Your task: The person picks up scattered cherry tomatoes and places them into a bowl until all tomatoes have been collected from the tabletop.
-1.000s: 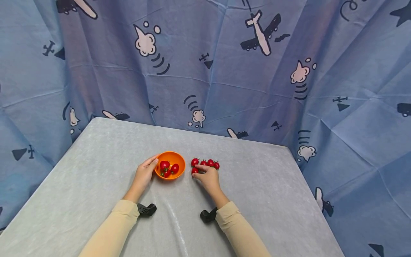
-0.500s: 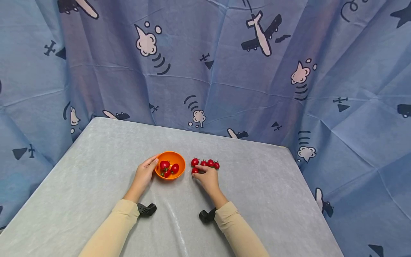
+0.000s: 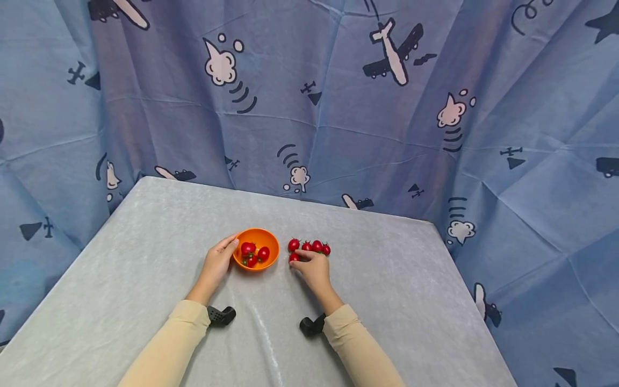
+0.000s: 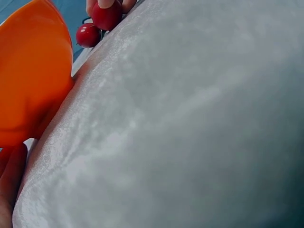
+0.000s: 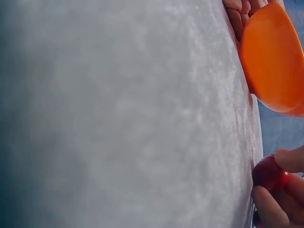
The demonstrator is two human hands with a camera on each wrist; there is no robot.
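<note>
Tomato in right hand, pinched with just a tomato-wide gap, near 3 o'clock of the orange bowl; also gripping that bowl around 9 o'clock with left hand.

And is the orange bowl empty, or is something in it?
Not empty: the head view shows red tomatoes inside the orange bowl, with bare orange around them.

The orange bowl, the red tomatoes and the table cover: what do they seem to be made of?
Orange bowl: probably plastic with a soft sheen, judging by its smooth, evenly coloured wall; silicone is possible.
Red tomatoes: glossy skin with bright highlights and green stems; real fruit or imitations, I can't tell.
Table cover: likely cloth, going by its fuzzy texture.
</note>
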